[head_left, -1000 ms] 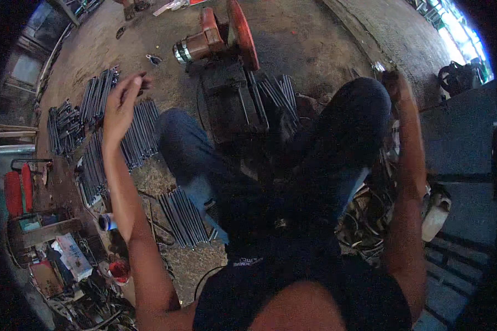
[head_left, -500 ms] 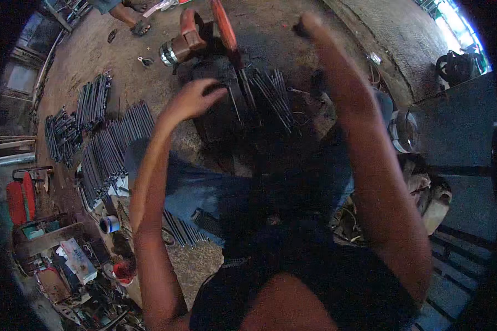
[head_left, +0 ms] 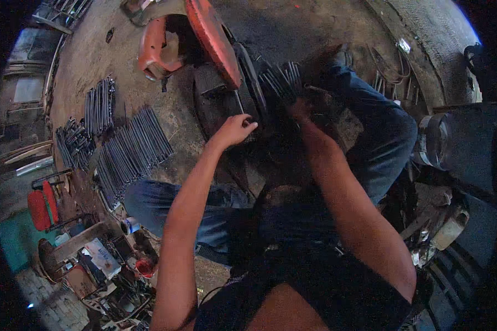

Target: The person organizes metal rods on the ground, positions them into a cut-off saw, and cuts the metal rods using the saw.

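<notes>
In front of me stands a machine with a red guard and a rounded red housing, which looks like a cut-off saw. My left hand is closed at the near end of a thin metal rod that runs out from below the guard. My right hand is in deep shadow right of the machine, at the near end of a bundle of dark metal rods. Its fingers are too dark to make out, so whether it grips a rod is unclear.
On the floor at left lie a long row of dark rods and smaller piles. A cluttered toolbox, a white-and-blue roll and a red-framed tool are nearby. A shiny metal cylinder stands beside my right knee.
My right hand has come down from the far right to the rod bundle. My left hand has moved nearer and closed on the rod. The view has shifted, and the person's foot at far left is gone.
</notes>
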Motion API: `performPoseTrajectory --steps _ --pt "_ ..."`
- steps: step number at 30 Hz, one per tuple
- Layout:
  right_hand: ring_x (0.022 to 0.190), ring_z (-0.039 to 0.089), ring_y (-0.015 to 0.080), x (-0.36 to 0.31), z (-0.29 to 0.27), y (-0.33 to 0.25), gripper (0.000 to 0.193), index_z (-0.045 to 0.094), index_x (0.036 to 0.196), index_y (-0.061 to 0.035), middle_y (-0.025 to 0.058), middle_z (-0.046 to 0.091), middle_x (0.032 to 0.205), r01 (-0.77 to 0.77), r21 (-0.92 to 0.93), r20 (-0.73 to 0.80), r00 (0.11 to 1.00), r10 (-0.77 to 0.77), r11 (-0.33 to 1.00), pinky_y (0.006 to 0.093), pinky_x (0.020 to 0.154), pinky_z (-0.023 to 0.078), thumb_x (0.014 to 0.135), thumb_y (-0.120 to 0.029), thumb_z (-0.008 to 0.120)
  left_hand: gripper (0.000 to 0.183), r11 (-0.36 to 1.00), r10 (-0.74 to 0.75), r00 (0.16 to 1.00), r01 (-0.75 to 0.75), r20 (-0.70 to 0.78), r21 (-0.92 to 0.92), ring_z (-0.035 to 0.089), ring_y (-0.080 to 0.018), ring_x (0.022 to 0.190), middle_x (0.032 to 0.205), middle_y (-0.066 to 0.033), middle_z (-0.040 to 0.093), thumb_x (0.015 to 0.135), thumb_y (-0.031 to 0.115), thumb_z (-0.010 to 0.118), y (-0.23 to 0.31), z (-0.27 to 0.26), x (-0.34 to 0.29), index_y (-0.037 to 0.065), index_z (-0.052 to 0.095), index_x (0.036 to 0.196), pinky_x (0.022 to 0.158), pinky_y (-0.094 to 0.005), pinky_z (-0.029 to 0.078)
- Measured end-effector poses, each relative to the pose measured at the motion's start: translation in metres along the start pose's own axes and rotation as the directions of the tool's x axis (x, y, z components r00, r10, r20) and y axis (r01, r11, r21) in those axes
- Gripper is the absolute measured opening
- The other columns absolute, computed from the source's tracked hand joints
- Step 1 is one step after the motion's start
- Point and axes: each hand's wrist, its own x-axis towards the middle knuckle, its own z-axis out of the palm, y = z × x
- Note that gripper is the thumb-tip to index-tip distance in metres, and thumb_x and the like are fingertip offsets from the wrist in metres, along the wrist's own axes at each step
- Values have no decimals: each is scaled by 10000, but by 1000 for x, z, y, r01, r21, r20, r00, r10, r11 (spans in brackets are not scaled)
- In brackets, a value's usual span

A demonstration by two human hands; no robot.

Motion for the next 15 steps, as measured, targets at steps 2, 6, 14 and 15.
performPoseTrajectory --steps 2,6,14,15 --pt "1138 380 388 -5 16 11 618 379 1222 -52 226 370 1247 -4 -108 -138 990 -11 994 467 859 396 716 -312 620 446 1000 -24 1000 24 6 -14 605 -238 802 907 -175 604 791 352 575 -8 6 3 -21 541 1032 720 -332 467" --pt "1193 271 423 -14 20 3 758 255 1308 -97 211 223 1331 -94 -77 145 984 104 993 497 890 367 699 -332 640 419 998 -30 1000 30 1 -56 596 -299 822 898 -196 603 791 318 570 -10 18 15 -33 548 1020 725 -359 462" --pt "1169 310 406 -54 31 -27 681 271 1299 -89 190 277 1293 -123 -24 50 991 124 992 492 894 375 722 -243 599 417 986 -93 995 96 32 -137 599 -261 795 917 -180 599 809 325 557 -6 40 33 -22 538 1040 696 -353 471" --pt "1169 310 406 -54 33 -23 681 271 1299 -89 190 277 1293 -125 -24 52 991 126 992 492 894 375 722 -243 599 416 987 -86 996 90 39 -131 596 -294 829 936 -197 596 809 314 553 -6 41 33 -35 538 1035 715 -366 465"
